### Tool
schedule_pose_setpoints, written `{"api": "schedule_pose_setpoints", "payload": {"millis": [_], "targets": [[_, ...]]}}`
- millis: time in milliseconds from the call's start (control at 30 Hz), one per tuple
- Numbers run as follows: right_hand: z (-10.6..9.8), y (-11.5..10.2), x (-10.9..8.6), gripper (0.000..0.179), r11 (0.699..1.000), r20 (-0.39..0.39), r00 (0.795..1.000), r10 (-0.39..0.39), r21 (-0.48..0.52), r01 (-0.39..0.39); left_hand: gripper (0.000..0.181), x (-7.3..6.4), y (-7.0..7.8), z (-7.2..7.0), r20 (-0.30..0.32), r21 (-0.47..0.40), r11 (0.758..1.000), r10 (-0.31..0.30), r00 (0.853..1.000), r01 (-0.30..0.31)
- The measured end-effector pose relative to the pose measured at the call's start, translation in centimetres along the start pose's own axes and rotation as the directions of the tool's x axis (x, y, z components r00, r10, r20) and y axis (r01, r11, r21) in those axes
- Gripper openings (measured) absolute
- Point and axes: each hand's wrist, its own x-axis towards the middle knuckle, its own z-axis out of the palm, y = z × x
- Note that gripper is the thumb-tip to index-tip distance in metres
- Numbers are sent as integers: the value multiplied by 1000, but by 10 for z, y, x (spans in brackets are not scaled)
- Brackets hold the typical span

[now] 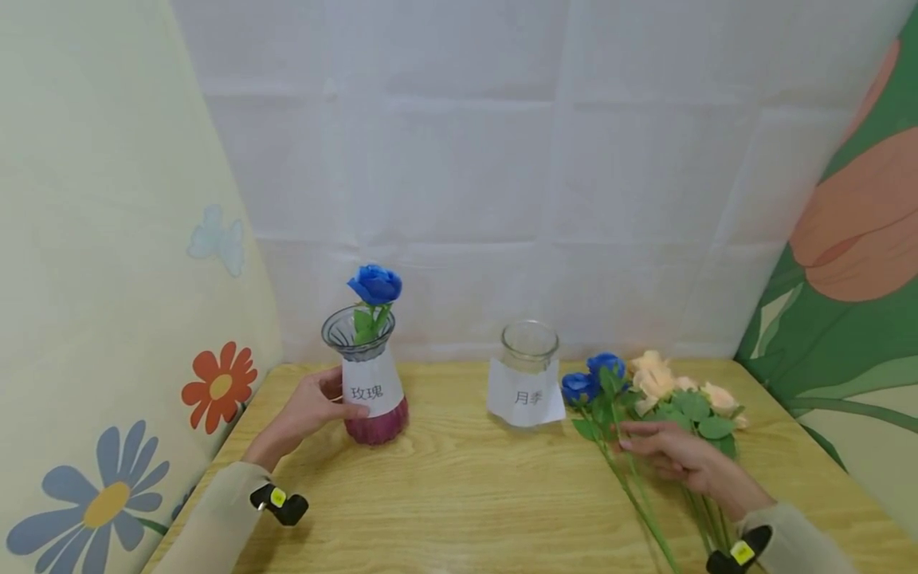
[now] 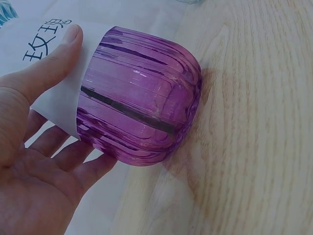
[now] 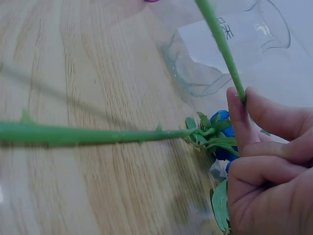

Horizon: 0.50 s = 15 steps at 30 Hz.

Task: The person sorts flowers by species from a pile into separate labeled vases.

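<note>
One blue rose (image 1: pixel 375 285), in the head view, leans in the purple-based vase (image 1: pixel 376 426) at the left, steadied by the left hand (image 1: pixel 308 414); a sideways push on its flared top could tip it if that grip eased. The right hand (image 1: pixel 677 454) reaches among two more blue roses (image 1: pixel 606 367) lying beside peach flowers (image 1: pixel 653 379), so leaves from both bunches might snag. Near them stands the clear vase (image 1: pixel 529 343), its paper label (image 1: pixel 527 402) flaring at the foot, where a swinging flower could catch it. In the left wrist view, the thumb (image 2: pixel 68 49) presses the white wrap while fingers curl round the glass; dragging there may slide the paper. In the right wrist view, thumb and forefinger pinch a green stem (image 3: pixel 222 44), a narrow hold that could let it twist. A second stem (image 3: pixel 98 136) runs close by and could tangle.
</note>
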Motion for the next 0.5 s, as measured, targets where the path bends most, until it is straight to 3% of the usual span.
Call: {"api": "schedule_pose_setpoints", "payload": {"millis": [233,367,500], "targets": [[9,0,-3,76,993,-8,999,-46,109,46,79,0,-2,0,-5,1,1000,13,1000,-13],[18,-1,-4,79,993,-135,989,-66,90,79,80,0,-2,-1,-5,2,1000,16,1000,-16],[28,-4,-8,79,992,-275,959,-67,83,92,80,0,-1,0,-6,-3,1000,11,1000,-11]]}}
